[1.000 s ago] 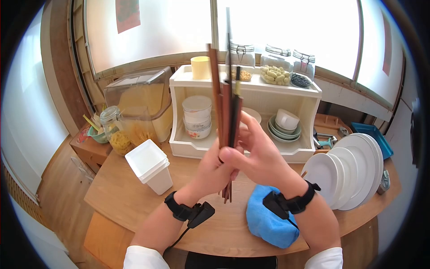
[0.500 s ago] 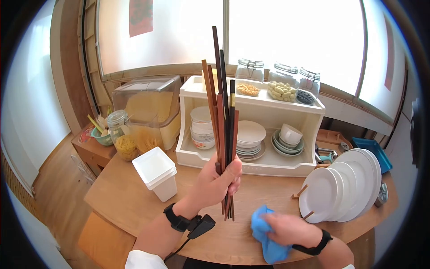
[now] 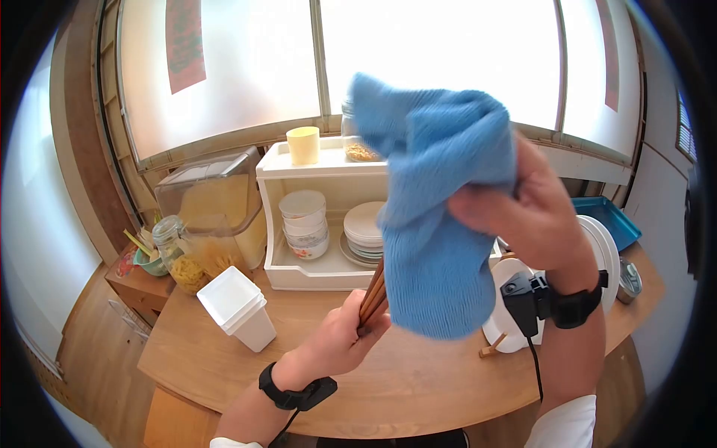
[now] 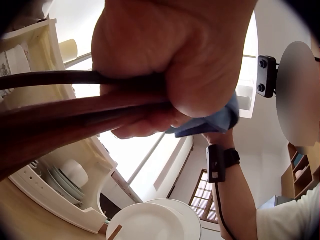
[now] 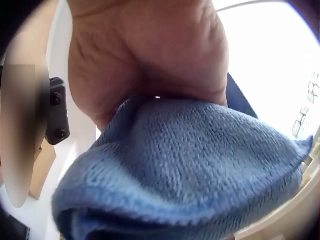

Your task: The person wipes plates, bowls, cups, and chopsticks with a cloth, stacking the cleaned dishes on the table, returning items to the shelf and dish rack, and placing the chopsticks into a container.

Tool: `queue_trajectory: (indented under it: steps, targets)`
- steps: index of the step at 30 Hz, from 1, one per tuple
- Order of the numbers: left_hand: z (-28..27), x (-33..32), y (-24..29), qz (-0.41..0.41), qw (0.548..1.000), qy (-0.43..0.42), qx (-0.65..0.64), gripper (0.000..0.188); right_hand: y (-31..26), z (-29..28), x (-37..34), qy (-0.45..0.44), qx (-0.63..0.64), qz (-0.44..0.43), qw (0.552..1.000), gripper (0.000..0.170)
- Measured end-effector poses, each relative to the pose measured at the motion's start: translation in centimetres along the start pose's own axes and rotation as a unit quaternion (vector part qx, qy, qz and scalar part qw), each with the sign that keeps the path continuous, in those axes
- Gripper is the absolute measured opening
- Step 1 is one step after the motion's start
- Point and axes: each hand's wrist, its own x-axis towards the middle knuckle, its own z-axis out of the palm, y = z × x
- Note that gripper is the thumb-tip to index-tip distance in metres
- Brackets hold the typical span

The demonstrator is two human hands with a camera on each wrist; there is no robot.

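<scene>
My left hand grips a bundle of brown and dark chopsticks above the table; in the head view the cloth hides their upper part. In the left wrist view the left hand has its fingers curled round the chopsticks. Raised at the right, my right hand pinches a blue cloth, which hangs in front of the shelf and beside the chopsticks. The right wrist view shows the cloth bunched under the right hand.
A white square container stands on the table at left. Behind are a cream shelf with bowls and plates, a yellow cup and a pasta jar. White plates stand upright at right.
The right hand has let go of the chopsticks, taken the blue cloth from the table and lifted it up in front of the shelf. The chopsticks in the left hand are lower and tilted.
</scene>
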Motion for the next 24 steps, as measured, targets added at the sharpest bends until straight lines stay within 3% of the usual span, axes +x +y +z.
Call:
queue_trajectory:
  steps: [3,5,7,9,11,13,15,18,20,24]
  targets:
    - [0.5,0.4,-1.9,0.059,0.998,-0.008,-0.002,0.026,1.5,1.0,-0.3,0.013,-0.014,0.035,0.999,0.033]
    - [0.8,1.0,-2.1,0.101,0.994,0.009,-0.035,0.036,2.4,1.1,-0.6,0.014,-0.031,0.011,0.999,0.032]
    - [0.8,1.1,-1.9,0.058,0.998,0.005,-0.028,0.041,2.6,1.1,-0.5,-0.005,-0.093,-0.012,0.996,0.032]
    - [0.8,1.2,-1.9,0.015,1.0,-0.007,-0.022,0.045,2.2,1.2,-0.1,-0.01,-0.076,0.005,0.997,0.032]
    - [0.8,1.5,-2.0,0.08,0.997,0.01,-0.009,0.05,2.2,1.5,0.1,-0.017,-0.063,0.018,0.998,0.032]
    - [1.4,2.1,-2.6,0.074,0.995,0.006,-0.06,0.052,2.4,1.9,0.5,-0.053,-0.082,-0.006,0.995,0.032]
    - [1.7,2.4,-3.0,0.067,0.992,0.002,-0.11,0.054,2.5,2.4,0.7,-0.029,-0.091,-0.019,0.995,0.029]
    - [2.0,2.5,-3.4,0.101,0.992,0.017,-0.077,0.058,2.8,2.8,1.1,-0.052,-0.181,-0.031,0.982,0.027]
    - [2.4,2.5,-3.7,0.105,0.985,0.027,-0.136,0.059,3.7,3.1,1.2,0.001,-0.274,-0.096,0.957,0.026]
    - [2.6,2.5,-3.4,0.138,0.979,0.085,-0.119,0.061,4.4,3.5,1.5,-0.016,-0.192,-0.067,0.979,0.026]
